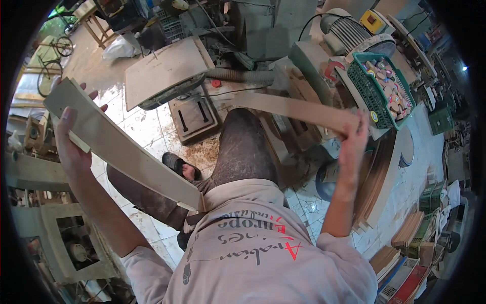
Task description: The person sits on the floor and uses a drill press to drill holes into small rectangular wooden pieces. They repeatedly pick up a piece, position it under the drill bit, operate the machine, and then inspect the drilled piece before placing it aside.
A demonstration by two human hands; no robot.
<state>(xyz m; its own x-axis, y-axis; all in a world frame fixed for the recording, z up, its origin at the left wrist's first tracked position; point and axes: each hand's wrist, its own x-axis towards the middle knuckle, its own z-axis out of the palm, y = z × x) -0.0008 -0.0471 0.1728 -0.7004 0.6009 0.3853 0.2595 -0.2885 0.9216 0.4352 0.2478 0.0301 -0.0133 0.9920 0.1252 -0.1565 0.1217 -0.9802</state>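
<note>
The left hand (76,149), at the left of the frame, grasps a long pale board (131,149) near its upper end, the thumb on the facing side and the fingers (92,95) around the far edge. The board slopes from the upper left down to the person's lap, where its lower end overlaps the thigh and shirt hem (243,190); whether it touches them I cannot tell. Right of centre, the right hand (355,142), slightly blurred, has its fingers closed around the right end of a thin wooden strip (298,109), which reaches leftward above the knee (243,126). At the upper right, a green basket (365,92) holds many small coloured pieces (390,88), near a ribbed motor (350,36). Below the basket stand long wooden slats (379,180). A square-topped machine (164,71) occupies the upper left, above the tiled floor (143,126).
</note>
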